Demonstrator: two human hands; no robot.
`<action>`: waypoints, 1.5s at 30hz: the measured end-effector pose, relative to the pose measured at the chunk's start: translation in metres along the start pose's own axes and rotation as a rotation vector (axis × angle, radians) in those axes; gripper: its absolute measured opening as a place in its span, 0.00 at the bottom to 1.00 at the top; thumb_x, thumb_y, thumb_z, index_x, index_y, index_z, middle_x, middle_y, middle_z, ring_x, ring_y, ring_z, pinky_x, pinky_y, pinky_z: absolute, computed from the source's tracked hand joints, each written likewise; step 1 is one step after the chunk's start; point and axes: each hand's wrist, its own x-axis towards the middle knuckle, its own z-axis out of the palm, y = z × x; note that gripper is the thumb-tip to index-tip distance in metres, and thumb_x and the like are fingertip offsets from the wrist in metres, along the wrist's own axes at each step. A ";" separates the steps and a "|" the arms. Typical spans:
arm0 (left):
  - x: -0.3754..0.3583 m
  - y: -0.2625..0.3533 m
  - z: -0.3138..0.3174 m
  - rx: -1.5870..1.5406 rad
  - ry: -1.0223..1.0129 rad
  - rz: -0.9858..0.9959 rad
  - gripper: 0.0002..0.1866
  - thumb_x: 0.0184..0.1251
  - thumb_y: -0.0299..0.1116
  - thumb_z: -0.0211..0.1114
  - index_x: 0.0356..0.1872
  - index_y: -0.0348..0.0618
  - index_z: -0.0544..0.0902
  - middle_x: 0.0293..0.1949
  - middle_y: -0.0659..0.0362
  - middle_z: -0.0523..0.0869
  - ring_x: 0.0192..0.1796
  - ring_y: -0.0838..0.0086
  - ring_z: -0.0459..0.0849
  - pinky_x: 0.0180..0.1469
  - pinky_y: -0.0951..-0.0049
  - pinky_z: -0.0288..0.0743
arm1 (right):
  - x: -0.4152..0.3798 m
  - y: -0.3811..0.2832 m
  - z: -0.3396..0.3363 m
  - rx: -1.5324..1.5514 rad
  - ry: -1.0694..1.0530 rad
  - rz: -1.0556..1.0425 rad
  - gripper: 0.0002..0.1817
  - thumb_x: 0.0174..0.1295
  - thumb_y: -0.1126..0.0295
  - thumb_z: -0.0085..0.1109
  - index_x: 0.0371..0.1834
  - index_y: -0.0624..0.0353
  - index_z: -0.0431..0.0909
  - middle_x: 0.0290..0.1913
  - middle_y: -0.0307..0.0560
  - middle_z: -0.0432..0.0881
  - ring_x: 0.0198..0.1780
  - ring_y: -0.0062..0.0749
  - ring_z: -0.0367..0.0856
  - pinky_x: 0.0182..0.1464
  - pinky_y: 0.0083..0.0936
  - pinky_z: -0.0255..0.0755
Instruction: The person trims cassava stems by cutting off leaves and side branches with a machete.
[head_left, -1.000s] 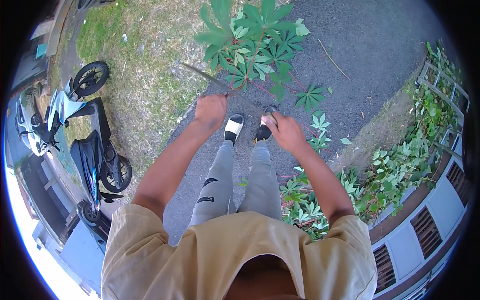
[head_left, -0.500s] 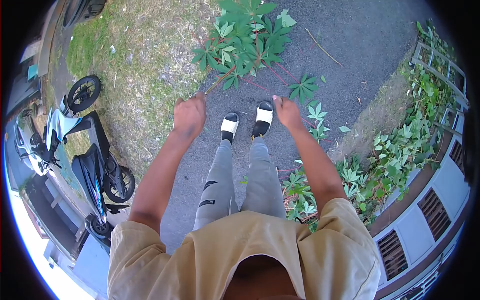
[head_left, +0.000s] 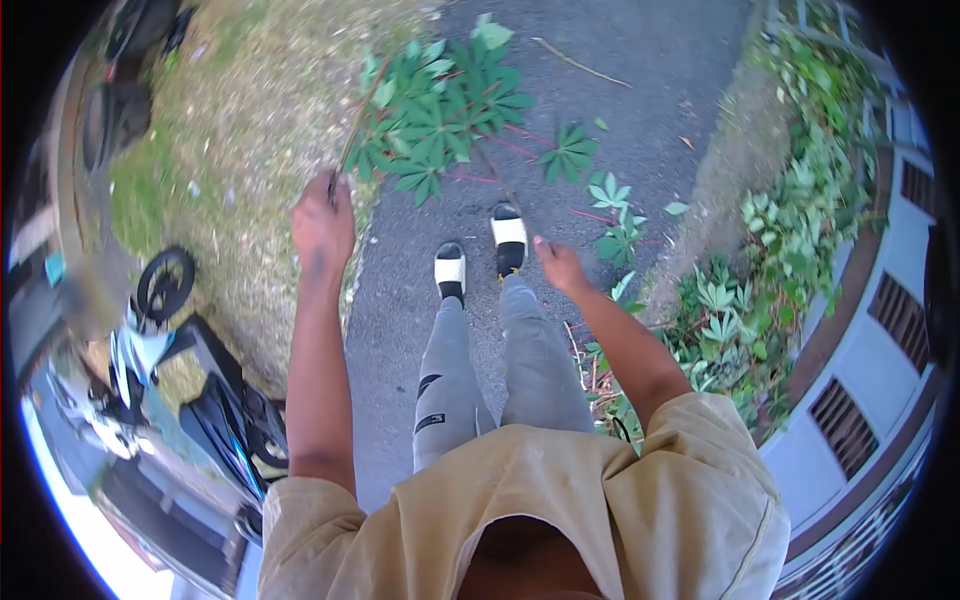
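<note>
My left hand (head_left: 324, 225) is closed around a thin brown stem (head_left: 362, 115), which slants up and away from the fist beside a bunch of large palm-shaped green leaves (head_left: 435, 130) with red stalks. The leaves overlap the pavement and the grass edge in front of my feet. My right hand (head_left: 562, 266) is curled, thumb pointing forward, low over the pavement just right of my foot in a white slide (head_left: 509, 231). What its fingers hold, if anything, I cannot tell. A single palm-shaped leaf (head_left: 568, 153) on a red stalk lies ahead of it.
A dry stick (head_left: 582, 62) lies farther up the pavement (head_left: 640, 120). Cut leaves and leafy vines (head_left: 815, 230) line the right side by a white wall with vents (head_left: 845, 432). Patchy grass (head_left: 250, 130) and a parked motorcycle (head_left: 215, 400) are on the left.
My left hand has swung left and forward with the stem, now more upright over the grass edge. My right hand has come down slightly toward me. The whole view has shifted.
</note>
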 end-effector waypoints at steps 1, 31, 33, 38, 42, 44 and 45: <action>-0.004 -0.002 0.009 0.031 -0.097 -0.009 0.15 0.80 0.42 0.62 0.52 0.41 0.88 0.44 0.37 0.90 0.47 0.41 0.90 0.49 0.45 0.81 | -0.009 0.020 -0.003 0.018 0.048 0.031 0.41 0.78 0.32 0.46 0.50 0.65 0.89 0.42 0.73 0.89 0.51 0.73 0.87 0.56 0.56 0.79; -0.275 0.013 0.372 0.461 -1.207 1.144 0.20 0.81 0.48 0.62 0.60 0.46 0.88 0.60 0.47 0.88 0.66 0.49 0.84 0.65 0.52 0.80 | -0.410 0.242 0.322 1.798 0.313 1.023 0.32 0.78 0.30 0.49 0.37 0.51 0.70 0.22 0.37 0.68 0.18 0.26 0.66 0.19 0.27 0.62; -0.210 -0.071 0.402 0.629 -1.023 1.467 0.20 0.81 0.47 0.59 0.59 0.45 0.88 0.60 0.47 0.89 0.64 0.48 0.86 0.64 0.51 0.80 | -0.388 0.255 0.319 1.832 0.278 0.970 0.31 0.78 0.30 0.49 0.38 0.50 0.70 0.22 0.36 0.68 0.19 0.25 0.66 0.20 0.27 0.63; -0.106 -0.071 0.428 0.821 -0.931 0.794 0.20 0.79 0.47 0.59 0.48 0.39 0.86 0.54 0.43 0.90 0.58 0.41 0.87 0.64 0.49 0.81 | -0.309 0.234 0.337 2.016 0.502 0.917 0.31 0.78 0.29 0.48 0.42 0.48 0.72 0.25 0.37 0.71 0.21 0.25 0.67 0.23 0.27 0.64; -0.010 -0.028 0.523 0.632 -0.676 0.858 0.42 0.68 0.44 0.75 0.77 0.36 0.67 0.73 0.37 0.75 0.70 0.43 0.80 0.71 0.48 0.77 | -0.208 0.185 0.345 2.263 0.551 0.858 0.30 0.80 0.30 0.46 0.43 0.48 0.71 0.27 0.37 0.70 0.21 0.23 0.65 0.24 0.26 0.62; 0.036 0.014 0.575 0.749 -0.657 0.847 0.50 0.67 0.43 0.76 0.83 0.34 0.57 0.80 0.38 0.67 0.79 0.44 0.71 0.79 0.50 0.71 | -0.163 0.166 0.375 2.378 0.469 0.699 0.29 0.81 0.31 0.45 0.45 0.48 0.71 0.27 0.36 0.68 0.21 0.23 0.63 0.24 0.25 0.60; 0.069 0.017 0.610 0.806 -0.563 0.968 0.53 0.66 0.42 0.76 0.85 0.38 0.54 0.84 0.42 0.62 0.84 0.46 0.64 0.81 0.49 0.67 | -0.141 0.156 0.384 2.386 0.444 0.733 0.29 0.81 0.31 0.45 0.45 0.48 0.71 0.27 0.36 0.68 0.21 0.23 0.63 0.24 0.25 0.60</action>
